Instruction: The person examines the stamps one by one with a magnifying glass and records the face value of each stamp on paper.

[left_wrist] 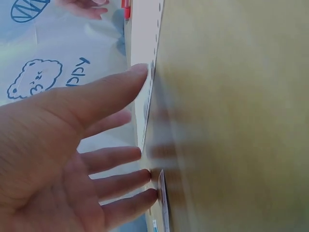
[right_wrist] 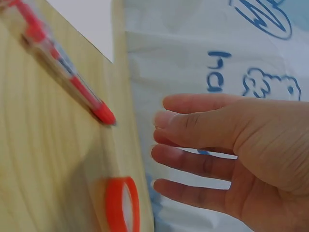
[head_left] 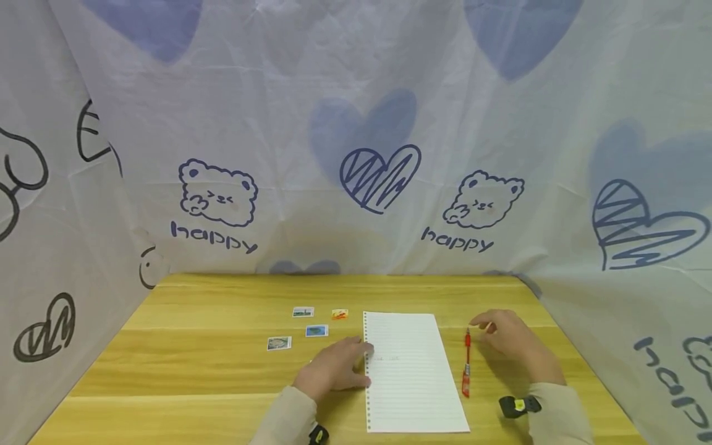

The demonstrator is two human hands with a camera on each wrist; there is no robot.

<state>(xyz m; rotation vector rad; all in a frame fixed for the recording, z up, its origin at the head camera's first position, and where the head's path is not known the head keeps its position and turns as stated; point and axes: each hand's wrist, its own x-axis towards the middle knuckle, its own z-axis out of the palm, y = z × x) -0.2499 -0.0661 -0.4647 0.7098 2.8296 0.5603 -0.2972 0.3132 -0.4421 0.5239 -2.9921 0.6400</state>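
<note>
A white lined sheet of paper (head_left: pixel 411 383) with a punched left edge lies on the wooden table, with faint writing in its upper left. My left hand (head_left: pixel 336 368) is at that punched edge, thumb and fingers spread, gripping nothing. In the left wrist view a thin card-like piece (left_wrist: pixel 164 203) lies by its lower fingertips. To the right of the paper lies a red pen (head_left: pixel 466 364). My right hand (head_left: pixel 508 340) hovers beside the pen's upper end, fingers loosely bent and holding nothing. Near it, in the right wrist view, stands an orange-red ring (right_wrist: pixel 123 205), hidden in the head view.
Several small stamp-like pictures, among them a blue one (head_left: pixel 316 330) and an orange one (head_left: pixel 339 314), lie left of the paper. Printed cloth (head_left: pixel 300 210) hangs behind the table (head_left: pixel 167 371) and along both sides.
</note>
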